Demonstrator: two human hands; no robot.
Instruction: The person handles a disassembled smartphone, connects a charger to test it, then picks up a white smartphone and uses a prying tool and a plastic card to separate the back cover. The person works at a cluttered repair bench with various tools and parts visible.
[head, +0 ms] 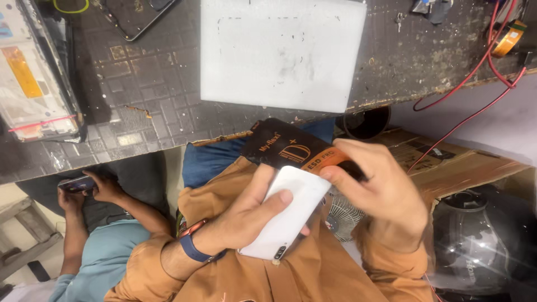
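Cradling a white phone back-up over the lap, the left hand has its grip wrapped around it (a blue watch band sits on that wrist). Just beyond, the right hand pinches a black packet touching the phone's top edge. Farther off, a white board lies on the dark surface.

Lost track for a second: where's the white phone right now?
In the head view, the white phone sits centre frame, gripped by the left hand, just below the black packet that the right hand holds.
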